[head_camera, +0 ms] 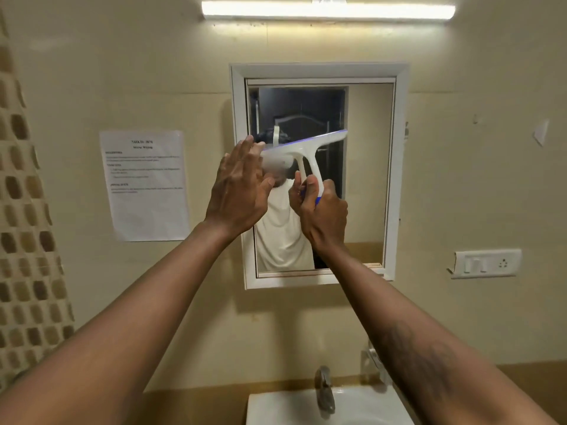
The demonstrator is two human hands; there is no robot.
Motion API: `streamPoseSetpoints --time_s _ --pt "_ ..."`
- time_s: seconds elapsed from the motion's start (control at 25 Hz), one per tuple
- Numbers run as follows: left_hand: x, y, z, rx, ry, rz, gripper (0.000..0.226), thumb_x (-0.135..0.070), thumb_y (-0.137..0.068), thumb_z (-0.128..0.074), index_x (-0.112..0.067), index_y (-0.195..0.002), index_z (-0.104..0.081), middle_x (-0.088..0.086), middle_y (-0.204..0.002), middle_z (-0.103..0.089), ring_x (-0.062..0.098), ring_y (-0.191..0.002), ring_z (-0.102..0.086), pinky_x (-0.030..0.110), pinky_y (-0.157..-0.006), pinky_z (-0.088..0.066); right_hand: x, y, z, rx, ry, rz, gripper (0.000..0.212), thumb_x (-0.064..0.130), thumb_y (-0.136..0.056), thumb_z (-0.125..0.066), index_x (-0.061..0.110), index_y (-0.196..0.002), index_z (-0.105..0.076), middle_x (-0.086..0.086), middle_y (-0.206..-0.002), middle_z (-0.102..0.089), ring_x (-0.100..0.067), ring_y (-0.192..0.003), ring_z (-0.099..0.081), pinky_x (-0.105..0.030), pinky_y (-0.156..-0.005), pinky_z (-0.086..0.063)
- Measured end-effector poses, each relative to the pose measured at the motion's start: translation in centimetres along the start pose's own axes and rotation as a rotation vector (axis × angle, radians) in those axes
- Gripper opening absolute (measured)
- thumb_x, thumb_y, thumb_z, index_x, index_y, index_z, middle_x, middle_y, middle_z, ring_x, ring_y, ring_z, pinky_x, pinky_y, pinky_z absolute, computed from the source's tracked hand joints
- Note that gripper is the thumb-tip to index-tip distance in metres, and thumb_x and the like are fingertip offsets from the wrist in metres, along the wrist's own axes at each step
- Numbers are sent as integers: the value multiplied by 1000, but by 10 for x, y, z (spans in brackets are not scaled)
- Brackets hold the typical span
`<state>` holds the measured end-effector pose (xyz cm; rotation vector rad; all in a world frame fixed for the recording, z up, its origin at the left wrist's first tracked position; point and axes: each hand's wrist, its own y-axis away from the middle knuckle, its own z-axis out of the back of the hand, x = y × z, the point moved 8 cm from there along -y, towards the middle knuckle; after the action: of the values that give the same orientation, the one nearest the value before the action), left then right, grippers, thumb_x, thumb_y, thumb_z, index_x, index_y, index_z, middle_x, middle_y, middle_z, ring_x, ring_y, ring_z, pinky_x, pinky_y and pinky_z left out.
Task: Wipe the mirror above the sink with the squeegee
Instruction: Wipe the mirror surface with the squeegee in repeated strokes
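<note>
A rectangular mirror in a white frame is seen at the centre of the frame, set into a cream tiled wall. Across the top of the frame a lit white tube light is mounted. A printed white paper sheet is stuck to the wall left of the mirror, and a white switch plate with a socket is fixed at the right. Along the left edge a beige curtain with brown squares is visible. At the bottom centre a white ceramic sink with a grey metal tap is shown.

A white plastic squeegee with a blue-tipped handle is held in front of the mirror's middle, its blade tilted up toward the right. Its handle is clasped in the closed right hand. The left hand is spread with fingers extended at the blade's blurred left end; whether it touches cannot be told.
</note>
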<state>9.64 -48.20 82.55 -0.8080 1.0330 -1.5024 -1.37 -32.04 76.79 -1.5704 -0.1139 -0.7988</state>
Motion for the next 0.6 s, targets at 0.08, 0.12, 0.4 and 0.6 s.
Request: streamPoseSetpoints --time_s 0.08,0.12,0.4,0.6 --pt "-1 -7 7 -3 -18 -5 63 -33 -99 -60 -16 -155 -35 10 -168 -28 28 -157 -23 52 -127 -22 14 -19 2 -6 15 78 44 58 -107 -37 22 -88 -54 16 -64 -53 -1 -52 -53 -20 -48 -34" --pt "-1 -10 10 -7 -28 -16 63 -33 -99 -61 -16 -154 -36 11 -167 -29 28 -157 -24 53 -126 -23 20 -28 4 -7 47 121 43 58 -106 -38 25 -83 -52 18 -60 -49 1 -49 -48 -19 -47 -30" --pt "8 -21 22 -27 -78 -15 65 -33 -99 -59 -17 -156 -32 9 -170 -24 26 -159 -19 50 -129 -19 55 -86 12 72 344 488 59 72 -101 -43 31 -59 -36 16 -49 -35 -8 -42 -40 -22 -48 -37" --pt "10 -28 23 -19 -83 -5 66 -34 -100 -57 -18 -158 -30 7 -171 -21 24 -160 -16 49 -129 -17 80 -121 5 174 437 681 73 78 -98 -35 19 -60 -54 8 -47 -40 -8 -42 -41 -24 -53 -39"
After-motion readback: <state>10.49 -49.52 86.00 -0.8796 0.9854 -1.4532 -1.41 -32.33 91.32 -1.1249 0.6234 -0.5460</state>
